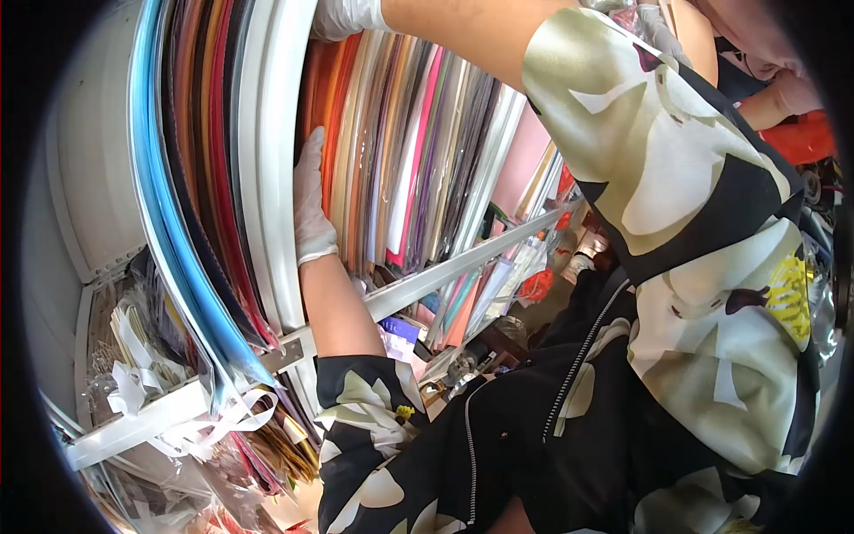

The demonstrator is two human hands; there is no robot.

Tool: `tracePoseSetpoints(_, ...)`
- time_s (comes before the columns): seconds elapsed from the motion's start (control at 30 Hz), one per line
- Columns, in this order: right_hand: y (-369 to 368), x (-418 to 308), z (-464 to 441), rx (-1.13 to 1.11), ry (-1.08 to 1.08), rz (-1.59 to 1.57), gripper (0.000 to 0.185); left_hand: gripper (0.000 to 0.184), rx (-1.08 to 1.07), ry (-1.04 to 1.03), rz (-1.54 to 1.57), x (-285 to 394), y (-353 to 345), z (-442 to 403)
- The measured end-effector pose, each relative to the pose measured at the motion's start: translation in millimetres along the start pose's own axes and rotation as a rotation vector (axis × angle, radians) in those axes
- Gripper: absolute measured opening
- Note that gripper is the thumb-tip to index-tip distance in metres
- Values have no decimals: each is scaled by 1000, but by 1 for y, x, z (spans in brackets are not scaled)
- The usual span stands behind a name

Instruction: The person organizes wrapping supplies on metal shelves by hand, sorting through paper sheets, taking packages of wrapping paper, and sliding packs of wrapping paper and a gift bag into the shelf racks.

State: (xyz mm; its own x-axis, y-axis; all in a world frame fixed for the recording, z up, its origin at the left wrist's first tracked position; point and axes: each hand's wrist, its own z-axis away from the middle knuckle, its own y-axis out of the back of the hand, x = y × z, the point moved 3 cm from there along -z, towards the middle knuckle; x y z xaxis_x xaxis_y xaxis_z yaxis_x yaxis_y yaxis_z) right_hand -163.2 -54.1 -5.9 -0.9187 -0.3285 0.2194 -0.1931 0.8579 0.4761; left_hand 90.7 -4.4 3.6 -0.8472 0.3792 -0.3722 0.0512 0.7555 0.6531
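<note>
My left hand [313,200], in a white glove, reaches up to the packed sheets beside a white upright post [271,178]. Its visible fingers are stretched out along the orange sheets [331,116], and part of the hand sits behind the post's edge. At the top edge my right hand [349,16], also in a white glove, is near the upper end of those orange sheets; its fingers are mostly cut off or hidden. To the right stand many wrapped sheets [418,160] in beige, pink, purple and grey, upright on the rack.
Blue sheets [169,205] bow outward left of the post. A white shelf rail [463,267] runs below the sheets. White ribbon [142,365] and plastic-wrapped bundles hang lower left. Another person's gloved hand [658,28] shows at the top right, near a red item [799,138].
</note>
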Motion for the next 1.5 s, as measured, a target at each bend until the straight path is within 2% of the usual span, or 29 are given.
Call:
tracePoseSetpoints(0.1, 3, 5, -3, -167, -29, -165, 46, 44, -2, 0, 7, -1, -2, -3)
tracePoseSetpoints(0.23, 14, 3, 0, -219, -42, -124, 46, 45, -8, 16, 15, -4, -1, -1)
tracePoseSetpoints(1.27, -15, -9, -10, -168, -130, -154, 27, 58, -76, 114, 50, -9, 4, 7)
tracePoseSetpoints(1.4, -23, -14, -10, -148, -179, -181, 25, 59, -93, 123, 60, -2, 7, 2)
tracePoseSetpoints(1.5, -45, -20, -10, -124, -298, -269, 23, 60, -96, 118, 64, 6, 12, -1)
